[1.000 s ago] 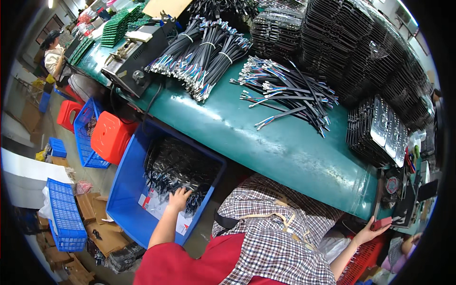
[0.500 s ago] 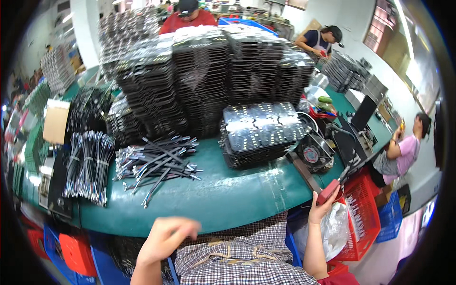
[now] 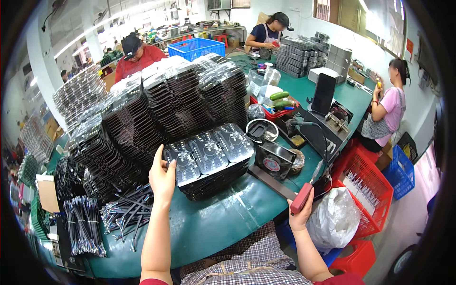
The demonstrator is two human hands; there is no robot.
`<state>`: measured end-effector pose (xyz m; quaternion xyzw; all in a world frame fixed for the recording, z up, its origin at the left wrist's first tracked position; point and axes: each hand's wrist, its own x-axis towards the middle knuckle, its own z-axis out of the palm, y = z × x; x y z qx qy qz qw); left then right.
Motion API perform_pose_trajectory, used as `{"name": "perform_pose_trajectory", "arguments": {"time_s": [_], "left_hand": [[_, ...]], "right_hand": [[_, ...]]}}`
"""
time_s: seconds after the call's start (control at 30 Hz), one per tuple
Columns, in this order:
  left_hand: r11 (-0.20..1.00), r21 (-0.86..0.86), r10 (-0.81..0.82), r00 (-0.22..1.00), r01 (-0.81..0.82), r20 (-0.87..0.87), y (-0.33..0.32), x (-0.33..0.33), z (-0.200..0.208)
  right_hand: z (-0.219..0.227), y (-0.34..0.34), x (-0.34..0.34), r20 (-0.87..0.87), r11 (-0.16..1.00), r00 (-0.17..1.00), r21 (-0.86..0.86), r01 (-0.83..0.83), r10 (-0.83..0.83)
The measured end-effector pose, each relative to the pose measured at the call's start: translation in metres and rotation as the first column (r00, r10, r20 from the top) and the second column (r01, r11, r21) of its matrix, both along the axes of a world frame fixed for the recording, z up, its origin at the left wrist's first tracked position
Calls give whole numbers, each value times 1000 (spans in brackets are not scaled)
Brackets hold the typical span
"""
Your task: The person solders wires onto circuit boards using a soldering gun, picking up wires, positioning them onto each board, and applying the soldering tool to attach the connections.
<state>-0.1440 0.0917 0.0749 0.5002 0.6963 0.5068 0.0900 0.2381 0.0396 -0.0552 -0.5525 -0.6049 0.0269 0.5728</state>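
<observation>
My left hand (image 3: 162, 178) reaches to the left end of a short stack of black moulded panels (image 3: 211, 151). Its fingers are apart at the top panel's edge, holding nothing that I can make out. The top panel carries a shiny, patterned surface with small fittings. In my right hand (image 3: 301, 213) is a red-handled soldering iron (image 3: 301, 198), its thin tip slanting up and away, near the right side of the table. Left of the panels lies a loose heap of black cables (image 3: 127, 213) with coloured wire ends. Tied cable bundles (image 3: 84, 225) sit farther left.
Tall stacks of black panels (image 3: 175, 102) rise behind. To the right are a square fan (image 3: 271, 164), a white round tub (image 3: 262, 130) and a black stand (image 3: 318, 128). A red crate (image 3: 365, 199) and a white plastic bag (image 3: 335, 218) flank my right arm. Three co-workers work beyond.
My left hand has gone from above my lap, forward to the panel stack. My right hand keeps the soldering iron. The view has turned to the right.
</observation>
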Motion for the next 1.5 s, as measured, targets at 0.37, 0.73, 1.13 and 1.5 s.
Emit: {"name": "perform_pose_trajectory", "arguments": {"time_s": [0.37,0.73,1.13,1.5], "left_hand": [[982,186,-3,978,-37,210,15,-28,-15],[913,-77,-399,916,401,38,-62,-47,110],[163,-790,-939,-153,590,-308,28,162,14],[364,-416,-918,248,833,-308,-41,107,-16]], "right_hand": [[-6,5,3,-30,1000,999,12,-25,25],[-2,3,0,-55,999,997,15,-52,52],[-4,3,7,49,999,998,-16,-38,39],[-3,-3,7,26,1000,1000,-21,-17,17]]}}
